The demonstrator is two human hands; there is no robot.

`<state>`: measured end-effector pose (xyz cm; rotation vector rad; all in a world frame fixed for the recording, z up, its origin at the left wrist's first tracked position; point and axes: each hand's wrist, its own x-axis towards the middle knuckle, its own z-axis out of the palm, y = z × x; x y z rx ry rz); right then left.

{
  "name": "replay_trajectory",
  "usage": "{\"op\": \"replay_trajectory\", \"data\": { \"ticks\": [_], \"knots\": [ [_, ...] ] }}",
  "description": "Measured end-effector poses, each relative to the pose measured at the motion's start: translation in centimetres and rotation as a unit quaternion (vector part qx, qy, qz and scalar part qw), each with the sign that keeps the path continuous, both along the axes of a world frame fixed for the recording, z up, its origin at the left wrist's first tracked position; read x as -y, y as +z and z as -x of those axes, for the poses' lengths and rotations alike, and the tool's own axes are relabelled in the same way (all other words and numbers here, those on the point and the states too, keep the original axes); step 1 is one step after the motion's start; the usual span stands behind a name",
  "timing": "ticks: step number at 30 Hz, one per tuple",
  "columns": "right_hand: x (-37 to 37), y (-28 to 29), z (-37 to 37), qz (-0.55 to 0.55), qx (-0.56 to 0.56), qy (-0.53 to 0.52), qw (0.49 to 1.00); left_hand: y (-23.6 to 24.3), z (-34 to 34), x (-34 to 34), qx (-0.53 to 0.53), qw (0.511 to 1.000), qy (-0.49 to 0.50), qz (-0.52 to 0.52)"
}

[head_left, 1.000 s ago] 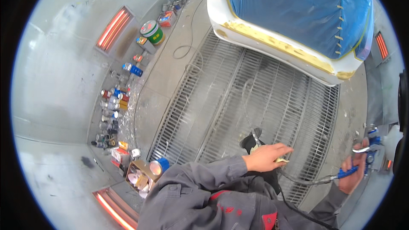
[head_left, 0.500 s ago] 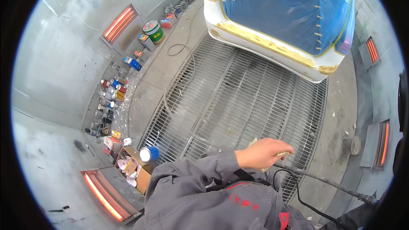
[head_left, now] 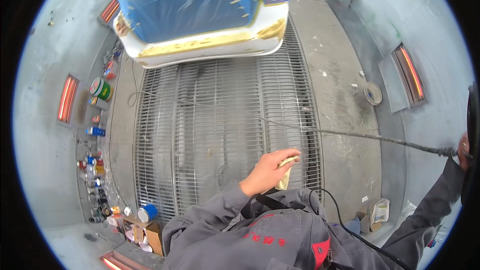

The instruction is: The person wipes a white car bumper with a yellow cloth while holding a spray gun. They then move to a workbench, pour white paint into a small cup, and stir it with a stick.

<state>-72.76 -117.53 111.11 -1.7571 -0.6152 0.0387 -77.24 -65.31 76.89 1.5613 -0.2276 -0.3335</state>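
In my left hand (head_left: 271, 169), held low in front of my body, is a folded pale yellow cloth (head_left: 284, 176), pinched between thumb and fingers. My right arm reaches out to the far right, where my right hand (head_left: 464, 151) is partly cut off by the dark rim. It closes at the fitting of a grey air hose (head_left: 380, 138); whatever tool is beyond the fitting is hidden. The hose runs left across the floor grate. Ahead stands a white car's rear end (head_left: 210, 50), with blue masking film (head_left: 185, 5) taped over it and yellowish filler patches along the bumper.
Metal floor grating (head_left: 217, 115) lies between me and the car. Along the left wall stand several paint cans, a green drum (head_left: 101, 89) and a blue can (head_left: 147, 213) beside a cardboard box (head_left: 153, 237). A bucket (head_left: 372, 93) sits at right. Glowing heater panels (head_left: 411, 72) line the walls.
My view has turned right, so the car sits further left. My right hand has come into view at the right edge, and the hose now stretches across the grate. The left hand still holds the cloth.
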Motion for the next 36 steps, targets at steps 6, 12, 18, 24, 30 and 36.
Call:
{"op": "replay_trajectory", "data": {
  "ticks": [6, 12, 18, 24, 30, 36],
  "knots": [
    [8.7, -7.6, -9.4, 0.084, -0.047, -0.143, 0.985, -3.2, -7.2, 6.2, -0.199, 0.965, 0.082, 0.146],
    [7.3, -13.9, -28.7, 0.139, -0.072, -0.048, 0.986, -11.4, -20.1, 11.6, -0.359, 0.845, 0.224, 0.327],
    [3.6, -12.0, -46.2, 0.221, -0.013, -0.067, 0.973, -8.7, -35.5, 10.8, -0.257, 0.728, 0.199, 0.604],
    [5.0, -14.7, -62.4, 0.199, 0.01, -0.006, 0.98, -6.1, -47.2, 13.3, -0.153, 0.73, 0.257, 0.614],
    [7.6, -21.3, -80.8, 0.264, 0.025, 0.096, 0.959, -8.1, -54.3, 18.0, -0.114, 0.69, 0.375, 0.609],
    [7.9, -35.2, -99.6, 0.207, 0.058, 0.119, 0.969, -15.6, -63.6, 25.1, -0.219, 0.706, 0.551, 0.387]
  ]
}}
